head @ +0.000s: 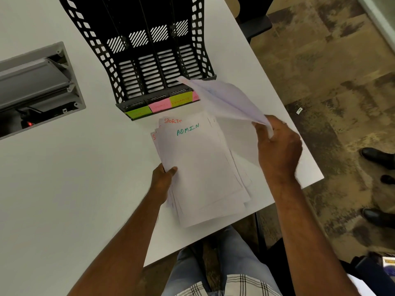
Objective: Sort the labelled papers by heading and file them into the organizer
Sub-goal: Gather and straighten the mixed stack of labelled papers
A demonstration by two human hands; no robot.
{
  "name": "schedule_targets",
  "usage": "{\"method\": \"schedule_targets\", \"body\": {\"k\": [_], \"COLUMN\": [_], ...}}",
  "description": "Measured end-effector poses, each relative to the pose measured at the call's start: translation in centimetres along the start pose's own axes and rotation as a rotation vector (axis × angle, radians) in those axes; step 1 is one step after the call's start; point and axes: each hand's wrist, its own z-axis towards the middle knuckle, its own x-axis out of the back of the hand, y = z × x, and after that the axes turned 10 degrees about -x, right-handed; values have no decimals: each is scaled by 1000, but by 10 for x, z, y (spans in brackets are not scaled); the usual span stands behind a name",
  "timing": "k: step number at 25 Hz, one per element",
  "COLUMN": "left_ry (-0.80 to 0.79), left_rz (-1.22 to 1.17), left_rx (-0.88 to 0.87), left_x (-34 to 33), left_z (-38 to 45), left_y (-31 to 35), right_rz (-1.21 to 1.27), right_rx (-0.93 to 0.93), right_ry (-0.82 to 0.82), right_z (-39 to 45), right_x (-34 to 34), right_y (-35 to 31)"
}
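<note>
Fingers of the left hand pinched the stack of papers, ADMIN sheet uppermost, steadying it. The right hand gripped lifted sheets, probably to read headings, near the empty organizer with labelled slots.

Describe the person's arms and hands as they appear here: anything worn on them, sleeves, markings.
Both forearms are bare from the bottom edge of the picture to the fingers: no sleeves, gloves or wristbands show. The left hand and the right hand carry no visible rings, watch or markings. Below the arms, a checked shirt in white with dark lines and light blue jeans can be seen.
</note>
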Motion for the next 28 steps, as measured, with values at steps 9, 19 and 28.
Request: {"method": "schedule_targets", "body": {"k": [9,19,28], "left_ry": [-13,-116,285], "left_rz": [-145,-85,566], "left_rx": [124,-26,-86], "left_x": [3,-7,-34], "left_z": [0,-3,-9], "left_y": [2,0,6], "right_rz": [69,-181,97], "right_rx": [-332,-311,-689], "right_ry": [-735,-619,-607], "right_z": [-20,-79,-52], "right_x": [-70,-117,-113], "right_y": [55,90,88]}}
